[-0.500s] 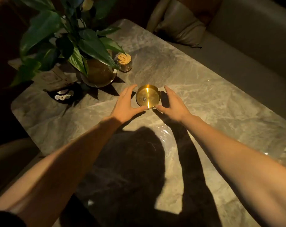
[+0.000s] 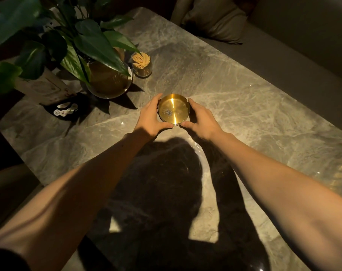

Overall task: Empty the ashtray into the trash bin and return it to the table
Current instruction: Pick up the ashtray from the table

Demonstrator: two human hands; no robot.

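Observation:
A round brass ashtray [image 2: 176, 106] with a small patch of grey ash inside sits on the marble table [image 2: 244, 106], between my hands. My left hand [image 2: 150, 119] curls around its left rim, thumb at the near edge. My right hand [image 2: 202, 120] curls around its right side, thumb tip touching the near edge. Whether the ashtray is lifted off the table cannot be told. No trash bin is in view.
A potted plant [image 2: 107, 79] with broad green leaves stands at the back left. Beside it is a glass jar of toothpicks [image 2: 142, 66]. A small white object [image 2: 65, 110] lies at the left. A sofa with a cushion [image 2: 215, 22] lines the far side.
Both hands have closed in from beside the ashtray onto its rim. The ashtray stays at about the same spot.

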